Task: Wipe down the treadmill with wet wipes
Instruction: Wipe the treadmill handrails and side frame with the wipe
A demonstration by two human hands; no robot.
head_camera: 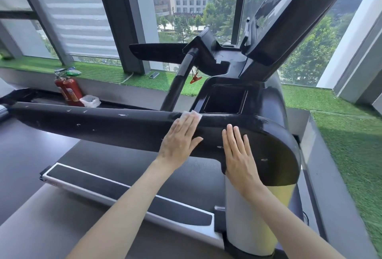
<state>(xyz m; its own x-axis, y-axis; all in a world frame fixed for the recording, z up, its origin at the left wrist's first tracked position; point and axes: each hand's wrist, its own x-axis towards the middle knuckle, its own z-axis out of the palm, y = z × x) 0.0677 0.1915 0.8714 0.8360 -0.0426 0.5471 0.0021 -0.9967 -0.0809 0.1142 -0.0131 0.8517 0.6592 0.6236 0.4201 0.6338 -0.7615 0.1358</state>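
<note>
Black plastic dominates: the treadmill (266, 97) fills the middle of the view, screen tilted up at right, windows beyond. Its side arm (103, 124) is the surface being worked. The arm's long axis runs left to right across the view, with the rounded end at the right above the grey post and the narrow end pointing off toward the left edge.

Running belt (124, 161) lies below, not being wiped at this moment.

Right hand (239, 155): flat on the arm's near face close to the rounded end, fingers straight, holding nothing. Probably bracing.

Left hand (179, 140): fingers straight and together, pressing the wet wipe (191, 116) onto the arm's top edge, just in front of the square storage pocket (224, 101). The wipe is a small white pad, mostly hidden under the fingertips, its free corner showing beyond them; its own long axis cannot be told.

Step, as judged: mid-wipe on the arm, early in the job. White flecks (123, 115) sit on the arm to the left of the wipe. The next stroke likely calls for steady flat pressure, sliding leftward along the arm's length to gather them.
</note>
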